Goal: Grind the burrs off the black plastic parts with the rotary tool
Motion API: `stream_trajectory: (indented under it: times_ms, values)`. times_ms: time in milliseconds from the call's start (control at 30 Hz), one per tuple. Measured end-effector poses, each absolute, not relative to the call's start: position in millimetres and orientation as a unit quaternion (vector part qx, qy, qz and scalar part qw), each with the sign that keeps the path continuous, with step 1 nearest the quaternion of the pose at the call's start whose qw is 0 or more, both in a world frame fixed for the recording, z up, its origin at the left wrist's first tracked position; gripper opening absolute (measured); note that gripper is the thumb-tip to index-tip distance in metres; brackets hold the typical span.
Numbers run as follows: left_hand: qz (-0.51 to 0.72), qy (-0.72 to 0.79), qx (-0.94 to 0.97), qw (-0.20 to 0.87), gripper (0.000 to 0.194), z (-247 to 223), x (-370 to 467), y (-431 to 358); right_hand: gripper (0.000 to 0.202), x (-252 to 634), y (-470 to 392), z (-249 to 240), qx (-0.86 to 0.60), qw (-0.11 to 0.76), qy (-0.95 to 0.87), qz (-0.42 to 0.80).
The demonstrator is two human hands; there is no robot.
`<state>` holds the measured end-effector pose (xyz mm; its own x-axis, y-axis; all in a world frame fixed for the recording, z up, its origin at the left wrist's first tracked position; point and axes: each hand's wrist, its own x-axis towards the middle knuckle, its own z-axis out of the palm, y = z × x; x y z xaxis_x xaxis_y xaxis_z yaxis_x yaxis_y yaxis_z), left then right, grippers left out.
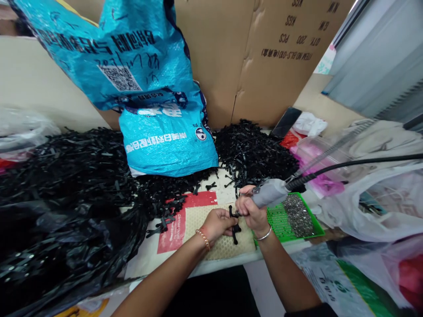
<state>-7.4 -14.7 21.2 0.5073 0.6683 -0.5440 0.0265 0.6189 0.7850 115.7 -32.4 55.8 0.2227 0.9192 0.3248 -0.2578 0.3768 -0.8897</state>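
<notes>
My left hand [216,223] grips a small black plastic part [234,224] standing upright on a yellowish mesh mat [222,250]. My right hand [251,212] holds a grey electric screwdriver [271,193], its tip pointed down-left at the top of that part. A black cable [346,166] runs from the tool off to the right. Both hands meet over the mat near the table's front edge.
Large heaps of black plastic parts [76,167] cover the left and back [254,149]. A green tray [310,235] beside my right hand holds small screws [297,213]. A blue woven sack [165,132] leans on cardboard boxes [264,61]. Plastic bags [376,207] crowd the right.
</notes>
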Motion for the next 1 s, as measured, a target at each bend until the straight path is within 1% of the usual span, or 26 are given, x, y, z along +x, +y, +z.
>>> stream_trajectory:
  times_ms: [67, 167, 233, 300, 400, 500, 600, 767, 1000]
  values:
    - [0.204, 0.449, 0.376, 0.785, 0.033, 22.8, -7.7, -14.8, 0.021, 123.3, -41.0, 67.5, -0.359, 0.728, -0.444, 0.379]
    - [0.197, 0.463, 0.37, 0.781, 0.028, 24.8, -7.4, -15.6, 0.017, 150.3, -56.4, 79.9, -0.37, 0.776, -0.425, 0.283]
    - [0.193, 0.471, 0.372, 0.777, 0.023, 25.5, -7.0, -16.2, 0.016, 172.9, -65.1, 78.5, -0.407, 0.792, -0.395, 0.225]
    - [0.192, 0.472, 0.372, 0.776, 0.017, 25.6, -6.6, -16.3, 0.017, 191.9, -71.3, 69.6, -0.45, 0.795, -0.358, 0.194]
    - [0.195, 0.468, 0.377, 0.775, 0.014, 24.9, -6.6, -15.9, 0.02, 206.7, -77.0, 51.5, -0.485, 0.787, -0.327, 0.196]
    - [0.194, 0.461, 0.38, 0.778, 0.015, 24.6, -7.4, -15.4, 0.023, 209.4, -80.7, 40.2, -0.492, 0.78, -0.328, 0.205]
    - [0.193, 0.461, 0.381, 0.778, 0.017, 25.9, -8.4, -15.8, 0.025, 209.6, -83.2, 37.9, -0.495, 0.774, -0.334, 0.21]
    - [0.193, 0.463, 0.375, 0.779, 0.015, 27.9, -8.1, -16.2, 0.025, 212.1, -85.1, 37.9, -0.502, 0.764, -0.342, 0.218]
    - [0.197, 0.465, 0.379, 0.775, 0.021, 22.9, -7.6, -16.2, 0.024, 214.8, -86.1, 33.4, -0.52, 0.752, -0.351, 0.201]
